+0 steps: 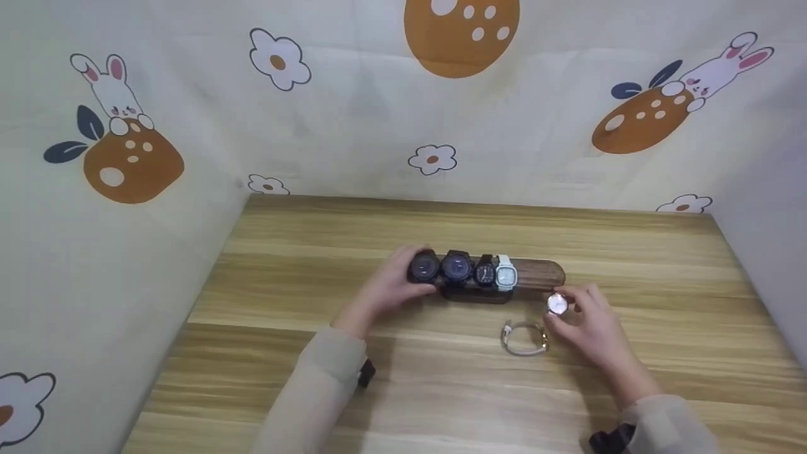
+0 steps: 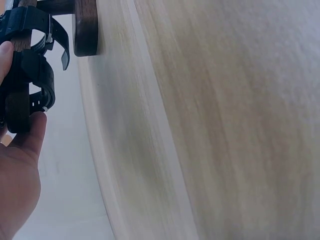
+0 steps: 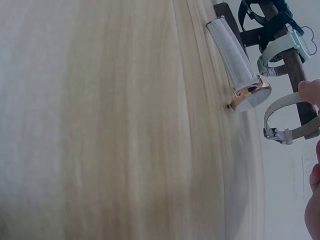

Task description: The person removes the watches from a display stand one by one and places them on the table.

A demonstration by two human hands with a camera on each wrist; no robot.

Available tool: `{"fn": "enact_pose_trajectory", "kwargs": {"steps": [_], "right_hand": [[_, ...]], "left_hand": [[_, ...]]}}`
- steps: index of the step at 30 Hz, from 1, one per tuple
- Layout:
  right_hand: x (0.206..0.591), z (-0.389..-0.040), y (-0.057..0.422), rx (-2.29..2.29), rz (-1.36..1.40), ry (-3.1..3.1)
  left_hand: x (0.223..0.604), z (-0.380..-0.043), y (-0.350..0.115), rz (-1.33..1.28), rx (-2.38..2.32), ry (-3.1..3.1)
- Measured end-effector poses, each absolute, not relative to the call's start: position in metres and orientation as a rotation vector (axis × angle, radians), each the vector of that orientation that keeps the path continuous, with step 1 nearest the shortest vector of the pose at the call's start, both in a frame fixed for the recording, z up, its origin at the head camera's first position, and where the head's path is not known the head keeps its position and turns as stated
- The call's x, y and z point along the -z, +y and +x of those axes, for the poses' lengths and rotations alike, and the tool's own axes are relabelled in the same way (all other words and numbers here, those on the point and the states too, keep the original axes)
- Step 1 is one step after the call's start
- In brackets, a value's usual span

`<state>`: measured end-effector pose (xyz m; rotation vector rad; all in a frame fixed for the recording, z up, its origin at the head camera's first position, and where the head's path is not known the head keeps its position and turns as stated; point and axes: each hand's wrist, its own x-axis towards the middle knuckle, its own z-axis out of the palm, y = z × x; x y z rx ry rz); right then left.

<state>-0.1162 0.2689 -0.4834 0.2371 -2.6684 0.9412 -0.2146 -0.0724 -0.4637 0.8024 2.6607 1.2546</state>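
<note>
A dark wooden watch stand (image 1: 540, 275) bears two large black watches, a smaller black watch (image 1: 485, 273) and a pale mint watch (image 1: 506, 275). My left hand (image 1: 392, 282) grips the stand's left end, thumb in front, beside the outermost black watch (image 1: 423, 267). With thumb and fingers, my right hand (image 1: 594, 325) pinches a white-faced watch (image 1: 557, 304) just in front of the stand's right end. Its pale strap (image 3: 281, 104) is fastened in a loop and overlaps the bar's end in the right wrist view. Another watch with a light strap (image 1: 524, 353) lies on its side nearby.
Everything rests on a wood-grain table (image 1: 302, 265). Behind it and at its left hangs a pale cloth (image 1: 353, 113) printed with rabbits and flowers. The stand's dark base (image 1: 477, 296) juts forward under the bar.
</note>
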Motion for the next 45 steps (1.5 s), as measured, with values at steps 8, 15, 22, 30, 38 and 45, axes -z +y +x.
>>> {"fn": "enact_pose_trajectory", "kwargs": {"steps": [8,15,22,30,38,45], "right_hand": [[0.487,-0.115,0.266,-0.934,0.264,-2.618],[0.494,-0.116,0.265,-0.928,0.356,-2.53],[0.494,-0.116,0.262,-0.904,0.364,-2.546],[0.495,-0.116,0.256,-0.9,0.389,-2.567],[0.499,-0.116,0.252,-0.916,0.434,-2.555],[0.5,-0.116,0.246,-0.95,0.454,-2.555]], "left_hand": [[0.466,-0.216,-0.072,0.802,-1.227,2.67],[0.465,-0.217,-0.07,0.794,-1.228,2.657],[0.465,-0.216,-0.071,0.803,-1.237,2.669],[0.466,-0.216,-0.072,0.83,-1.255,2.669],[0.466,-0.216,-0.072,0.832,-1.246,2.672],[0.466,-0.216,-0.072,0.819,-1.239,2.677]]}}
